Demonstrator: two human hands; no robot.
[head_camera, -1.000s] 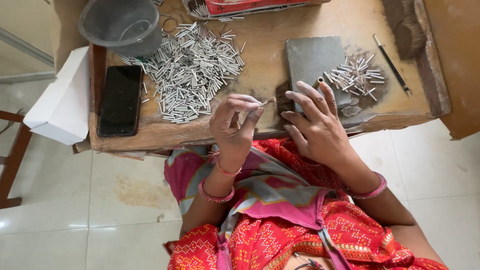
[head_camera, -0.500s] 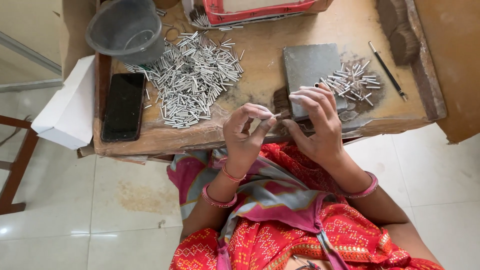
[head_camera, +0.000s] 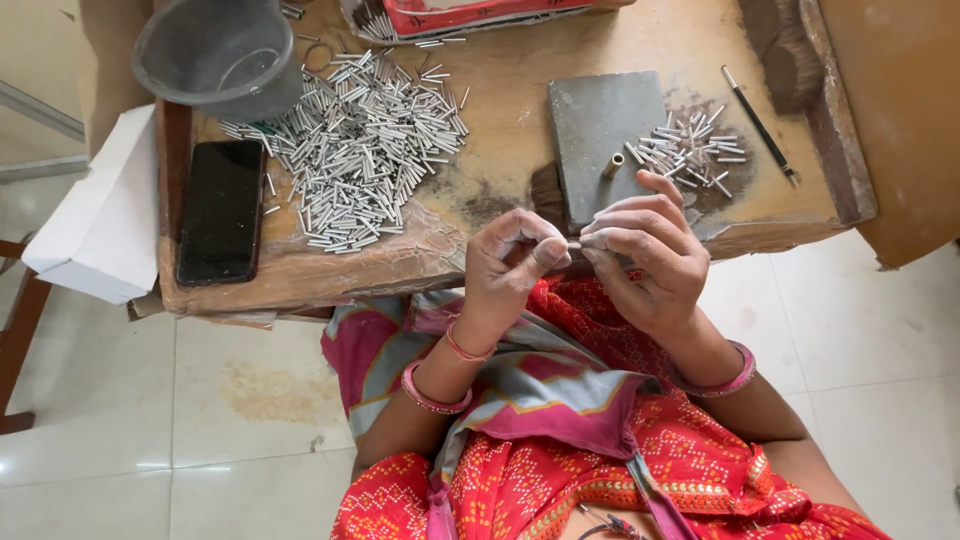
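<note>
My left hand (head_camera: 512, 262) and my right hand (head_camera: 645, 250) meet fingertip to fingertip at the near edge of the worn wooden bench (head_camera: 500, 100). Between them they pinch one small silver metal tube (head_camera: 574, 243), mostly hidden by the fingers. A big heap of the same silver tubes (head_camera: 360, 150) lies on the bench to the left. A smaller heap (head_camera: 685, 150) lies right of a grey stone slab (head_camera: 600, 135), on which one brass-coloured tube (head_camera: 612, 166) stands.
A black phone (head_camera: 222, 210) lies at the bench's left end, beside a white box (head_camera: 100, 220). A grey plastic bowl (head_camera: 215, 55) stands at the back left, a red tray (head_camera: 470, 15) at the back. A thin black tool (head_camera: 758, 125) lies right.
My hands have come together at the bench edge. The right hand left the slab and its fingertips now join the left hand's on the small tube.
</note>
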